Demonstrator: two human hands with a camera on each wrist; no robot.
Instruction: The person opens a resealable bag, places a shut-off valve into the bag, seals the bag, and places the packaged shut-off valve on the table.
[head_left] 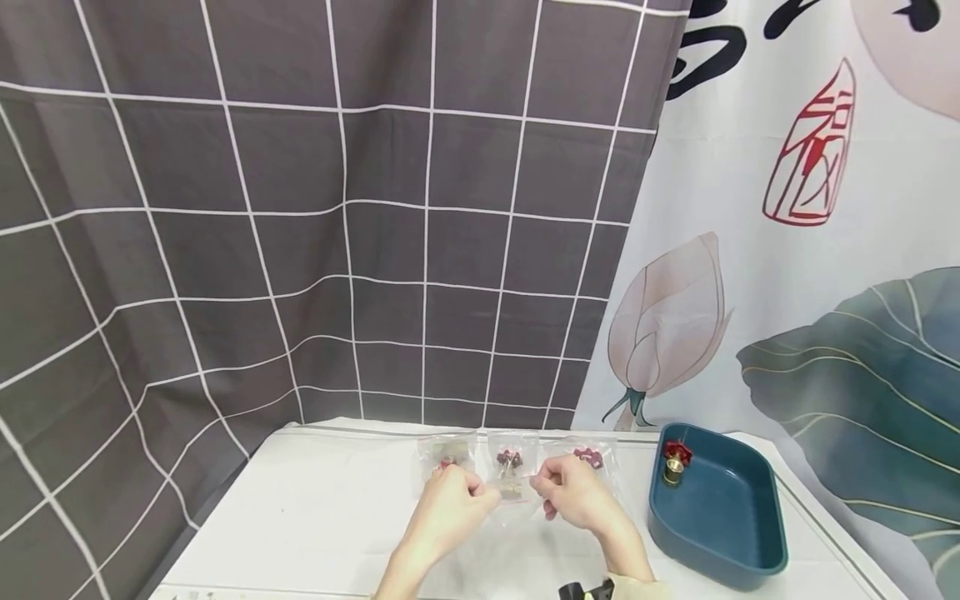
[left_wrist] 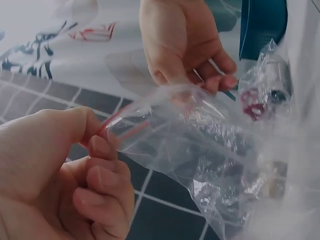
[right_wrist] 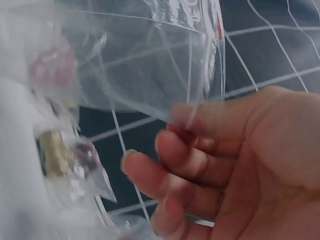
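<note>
A clear zip bag [head_left: 516,490] with a red line along its mouth stretches between both hands. My left hand [head_left: 453,510] pinches one end of that mouth between thumb and forefinger; the left wrist view shows the bag's film [left_wrist: 175,145] spreading away from those fingers. On the opposite end, my right hand [right_wrist: 215,160] pinches the edge with thumb and forefinger, its other fingers loosely bent. Whether the held bag contains anything is hard to tell. Just behind it lie bagged valves with red handwheels: one at left [head_left: 447,461], one in the middle [head_left: 509,458], one at right [head_left: 588,457].
To the right stands a blue bin [head_left: 720,560] with an unbagged brass valve [head_left: 675,463] with a red handwheel inside. The white table [head_left: 300,508] ends at a grey checked curtain [head_left: 465,317] behind, beside a printed white curtain [head_left: 675,317].
</note>
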